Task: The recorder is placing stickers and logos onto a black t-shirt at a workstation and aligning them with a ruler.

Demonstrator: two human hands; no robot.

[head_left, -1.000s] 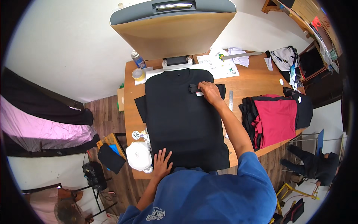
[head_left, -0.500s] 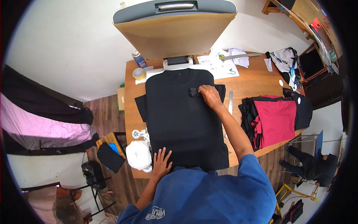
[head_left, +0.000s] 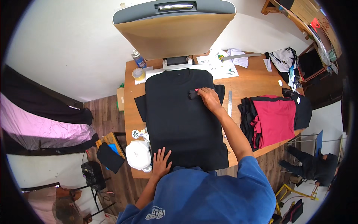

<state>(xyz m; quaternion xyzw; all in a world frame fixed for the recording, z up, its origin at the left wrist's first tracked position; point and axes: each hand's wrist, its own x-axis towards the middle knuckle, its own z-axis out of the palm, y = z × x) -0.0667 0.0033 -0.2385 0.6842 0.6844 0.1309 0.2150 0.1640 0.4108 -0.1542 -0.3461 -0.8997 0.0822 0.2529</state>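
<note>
A black T-shirt (head_left: 182, 123) lies spread flat with its collar at the far end, under the raised lid of a heat press (head_left: 173, 33). My right hand (head_left: 209, 98) is closed on a small bunched black cloth (head_left: 192, 94) at the shirt's upper right chest. A bit of pinkish red shows by my fingertips; I cannot make out what it is. My left hand (head_left: 161, 163) rests with fingers spread on the shirt's near left corner. Beside it stands a white rounded bundle (head_left: 138, 155), possibly wrapped in plastic.
Folded red and black garments (head_left: 275, 121) lie on the wooden table (head_left: 253, 82) at right. A metal ruler (head_left: 229, 103) sits beside the shirt. Behind are papers (head_left: 220, 65), a spray can (head_left: 138, 59) and a tape roll (head_left: 138, 74). Another person (head_left: 322, 170) is at far right.
My right hand and the black cloth have shifted slightly left and nearer across the shirt. A pinkish red bit now shows at the fingertips. My left hand stays in place.
</note>
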